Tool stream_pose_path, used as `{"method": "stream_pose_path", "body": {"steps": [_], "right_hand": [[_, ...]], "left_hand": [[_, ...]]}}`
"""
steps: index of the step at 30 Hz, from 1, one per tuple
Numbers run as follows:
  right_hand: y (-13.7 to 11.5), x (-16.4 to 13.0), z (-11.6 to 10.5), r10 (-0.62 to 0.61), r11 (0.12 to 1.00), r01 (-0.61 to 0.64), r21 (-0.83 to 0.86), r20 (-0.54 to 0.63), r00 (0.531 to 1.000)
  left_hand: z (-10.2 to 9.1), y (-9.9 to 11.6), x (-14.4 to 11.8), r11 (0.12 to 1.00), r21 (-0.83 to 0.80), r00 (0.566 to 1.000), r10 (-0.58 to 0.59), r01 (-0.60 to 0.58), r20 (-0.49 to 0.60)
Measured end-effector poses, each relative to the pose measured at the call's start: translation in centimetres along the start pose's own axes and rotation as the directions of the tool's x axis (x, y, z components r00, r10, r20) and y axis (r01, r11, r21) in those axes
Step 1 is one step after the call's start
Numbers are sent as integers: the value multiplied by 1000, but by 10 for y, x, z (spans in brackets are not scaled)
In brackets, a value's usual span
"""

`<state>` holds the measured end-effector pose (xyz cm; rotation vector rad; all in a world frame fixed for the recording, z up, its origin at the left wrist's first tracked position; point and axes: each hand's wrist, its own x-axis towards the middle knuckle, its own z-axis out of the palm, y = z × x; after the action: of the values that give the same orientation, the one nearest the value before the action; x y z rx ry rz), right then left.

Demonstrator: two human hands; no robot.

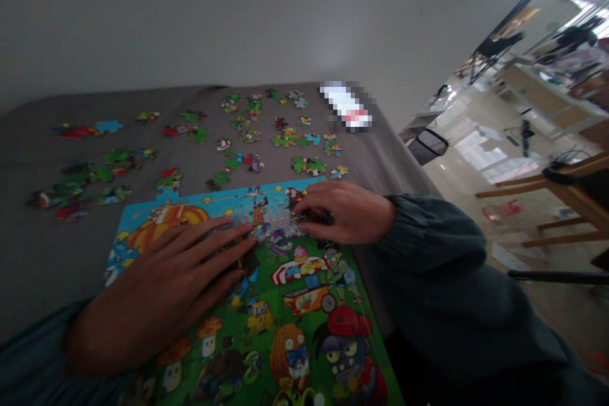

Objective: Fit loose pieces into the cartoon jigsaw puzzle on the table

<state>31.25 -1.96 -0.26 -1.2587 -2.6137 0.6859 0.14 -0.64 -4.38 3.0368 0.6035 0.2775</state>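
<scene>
A colourful cartoon jigsaw puzzle (304, 292), mostly assembled, lies on a grey cloth in front of me. My left hand (176, 285) rests flat across its left side, fingers stretched out and covering part of the picture. Over the upper right of the puzzle, my right hand (342, 212) is curled, thumb and fingers closed around a dark puzzle piece (318, 216) that is partly hidden by them. A pale grey patch (273, 212) shows in the upper picture between my two hands.
Loose puzzle pieces (290, 137) are scattered beyond the puzzle, with more at the left (102, 174). A blurred-out phone-like screen (346, 105) lies at the back right of the grey cloth (394, 158). A wall stands behind; a wooden chair (571, 196) is on the right.
</scene>
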Motion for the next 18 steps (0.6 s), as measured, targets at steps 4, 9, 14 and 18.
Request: {"method": "stream_pose_path", "body": {"steps": [4,9,14,18], "right_hand": [[2,-1,4,-61,998,60,-23,-18,998],[3,0,5,-62,997,62,-39,-10,998],[1,2,5,-41,998,41,-38,2,999],[0,3,5,-26,999,26,-39,7,1000]], "left_hand": [[0,0,-1,1000,-3,1000,-12,12,15],[0,1,-1,1000,-4,1000,-12,12,12],[-2,2,2,1000,15,1000,3,-3,-18],[-3,3,4,1000,28,1000,11,-10,-20]]}}
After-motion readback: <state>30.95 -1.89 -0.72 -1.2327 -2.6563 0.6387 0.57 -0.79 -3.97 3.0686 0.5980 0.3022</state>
